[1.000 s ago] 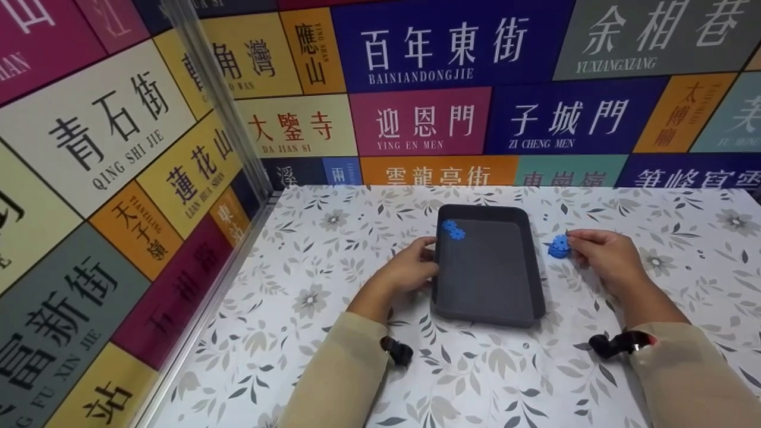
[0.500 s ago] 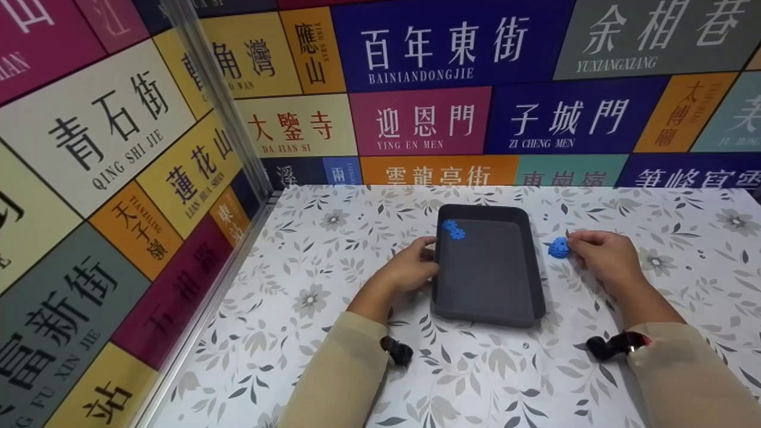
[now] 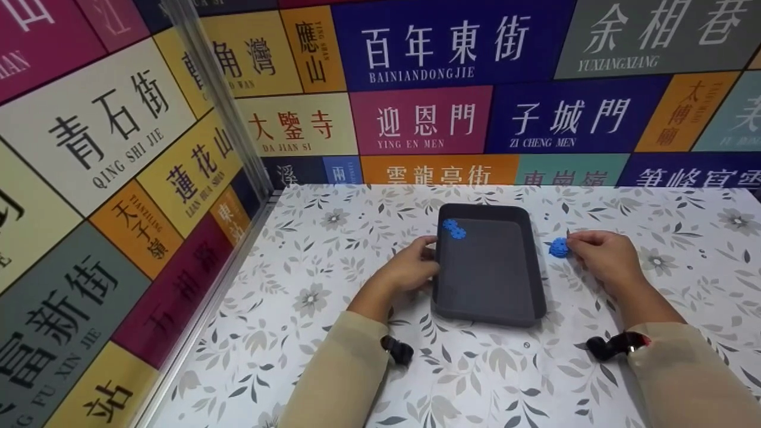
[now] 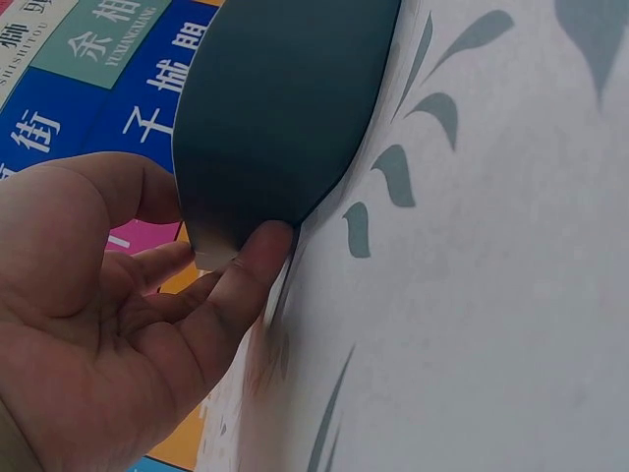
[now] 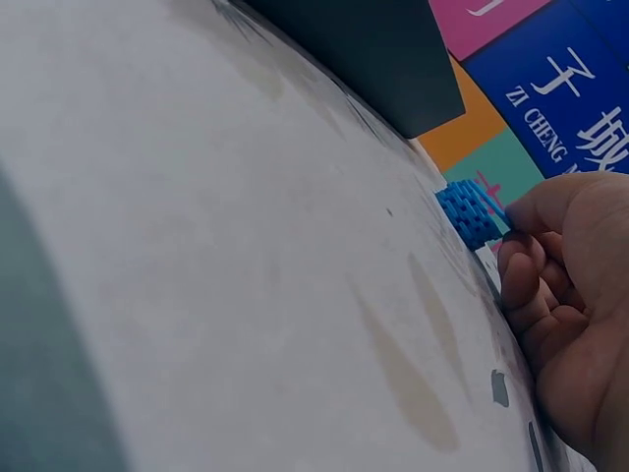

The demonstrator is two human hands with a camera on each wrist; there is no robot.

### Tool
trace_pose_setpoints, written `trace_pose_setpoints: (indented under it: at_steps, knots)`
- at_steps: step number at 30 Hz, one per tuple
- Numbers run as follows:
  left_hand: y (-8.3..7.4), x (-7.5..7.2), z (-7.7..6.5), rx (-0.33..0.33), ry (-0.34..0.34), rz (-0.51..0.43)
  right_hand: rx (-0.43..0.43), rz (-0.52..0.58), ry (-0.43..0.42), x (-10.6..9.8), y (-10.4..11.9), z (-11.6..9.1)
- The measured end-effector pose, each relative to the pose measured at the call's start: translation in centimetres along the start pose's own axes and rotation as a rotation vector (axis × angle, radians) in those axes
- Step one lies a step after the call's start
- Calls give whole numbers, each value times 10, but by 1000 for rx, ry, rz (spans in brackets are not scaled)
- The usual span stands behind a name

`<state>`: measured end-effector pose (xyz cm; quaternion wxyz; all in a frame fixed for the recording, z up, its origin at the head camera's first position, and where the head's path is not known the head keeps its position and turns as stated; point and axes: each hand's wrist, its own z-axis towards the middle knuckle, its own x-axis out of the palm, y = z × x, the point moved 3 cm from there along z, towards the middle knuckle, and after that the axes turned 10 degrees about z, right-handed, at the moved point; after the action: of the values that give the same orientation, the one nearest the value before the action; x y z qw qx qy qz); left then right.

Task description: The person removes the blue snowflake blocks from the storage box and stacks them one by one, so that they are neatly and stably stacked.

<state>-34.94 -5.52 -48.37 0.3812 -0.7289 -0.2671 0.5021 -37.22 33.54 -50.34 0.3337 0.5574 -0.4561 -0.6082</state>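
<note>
In the head view, the dark grey rectangular tray (image 3: 490,276) lies on the table with a few blue flower-shaped plastic discs (image 3: 455,229) in its far left corner. My left hand (image 3: 412,266) holds the tray's left side, its digits bent against the wall and rim; the left wrist view shows one fingertip low on the dark wall. Right of the tray stands a small stack of blue discs (image 3: 558,248). My right hand (image 3: 606,255) pinches the edge of the top disc between thumb and forefinger. In the right wrist view that disc tilts up from the stack (image 5: 466,212).
A white tablecloth with grey leaves and flowers (image 3: 309,300) covers the table. Walls of coloured sign panels (image 3: 419,122) rise behind it and along the left. Black camera mounts (image 3: 612,346) sit at both wrists, over beige sleeves.
My right thumb and forefinger have shifted slightly at the disc stack, and the top disc's tilt has changed a little. The left hand and tray stay where they were.
</note>
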Motion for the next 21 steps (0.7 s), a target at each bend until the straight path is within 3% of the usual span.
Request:
trace_pose_setpoints:
  at_steps: [14,21]
  knots:
    - [-1,-1,-1,-6,6,4,-36,-37,2,-1,-2,0]
    - [-1,-1,-1,-5,3,10,14,58,-12,2,2,0]
